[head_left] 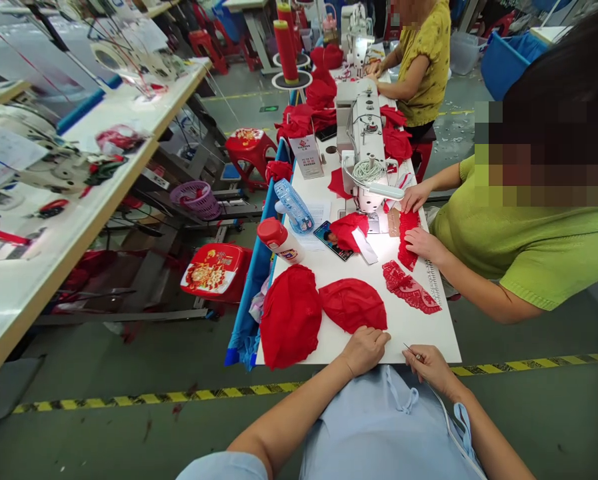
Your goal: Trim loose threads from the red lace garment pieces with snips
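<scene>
My left hand (366, 350) rests at the near edge of the white table, its fingers curled into a pinch by the lower corner of a red fabric piece (355, 305). Whatever is between those fingertips, if anything, is too small to make out. To the right, my right hand (433, 365) is closed around a thin, pointed metal tool (417, 356), its tip aimed toward my left hand. A larger red fabric piece (291, 317) lies to the left, and a red lace piece (409, 287) lies farther right.
A co-worker in green (519, 247) handles red lace at a sewing machine (369, 143). On the table (341, 352) are a phone (331, 241), a red-capped white bottle (280, 240) and a blue clear case (293, 207). Another worker (423, 67) sits beyond. A red stool (216, 270) stands left.
</scene>
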The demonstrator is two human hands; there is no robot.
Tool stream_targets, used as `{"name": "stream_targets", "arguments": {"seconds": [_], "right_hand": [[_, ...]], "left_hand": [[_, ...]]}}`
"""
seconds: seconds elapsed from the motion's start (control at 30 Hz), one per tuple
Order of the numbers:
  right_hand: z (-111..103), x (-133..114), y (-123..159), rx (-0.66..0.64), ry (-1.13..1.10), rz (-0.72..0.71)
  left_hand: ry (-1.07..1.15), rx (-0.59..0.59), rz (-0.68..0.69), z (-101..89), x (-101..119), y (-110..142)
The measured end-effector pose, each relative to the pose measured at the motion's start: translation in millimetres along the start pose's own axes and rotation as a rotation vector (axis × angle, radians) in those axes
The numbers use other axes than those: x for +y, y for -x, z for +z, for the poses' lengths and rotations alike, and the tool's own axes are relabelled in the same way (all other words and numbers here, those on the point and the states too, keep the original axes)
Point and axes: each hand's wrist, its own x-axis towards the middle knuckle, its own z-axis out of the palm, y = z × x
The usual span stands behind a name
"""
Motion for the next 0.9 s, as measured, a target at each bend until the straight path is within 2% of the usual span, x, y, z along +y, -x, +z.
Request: {"name": "stream_targets", "arguments": {"seconds": [0.9], "right_hand": [[2.4, 6.1, -2.4, -0.013, -0.002, -0.002]], "left_hand": [[-0.010, 0.023, 0.013, -1.3, 0.3, 0.6]]}}
